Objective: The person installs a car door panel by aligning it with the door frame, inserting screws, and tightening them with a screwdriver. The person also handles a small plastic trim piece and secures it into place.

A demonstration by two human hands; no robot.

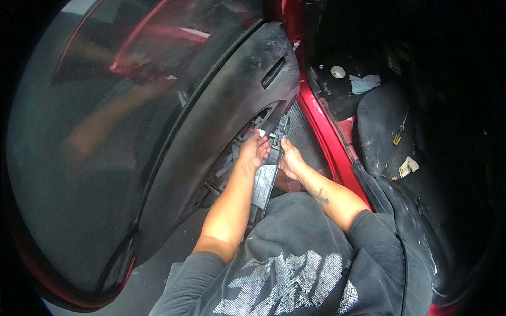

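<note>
A long black plastic door trim piece (267, 179), its ribbed underside showing, stands between my forearms beside the open car door. My right hand (291, 159) is closed round its right edge, thumb near the upper end. That upper end carries a narrow black part that looks like a switch unit (280, 131). My left hand (253, 150) is closed at the left of the trim piece, pinching a small white connector (261, 132) at its fingertips. A thin reddish wire (250, 130) runs by the connector toward the door. The fingers partly hide how the connector and trim piece meet.
The black door panel (237, 84) has an opening (224, 163) exposing inner parts. A red door sill (329, 142) runs along the right. On the dark seat (379, 126) lie a yellow-handled screwdriver (399, 136), a pale crumpled glove or cloth (408, 167) and a bluish cloth (365, 84).
</note>
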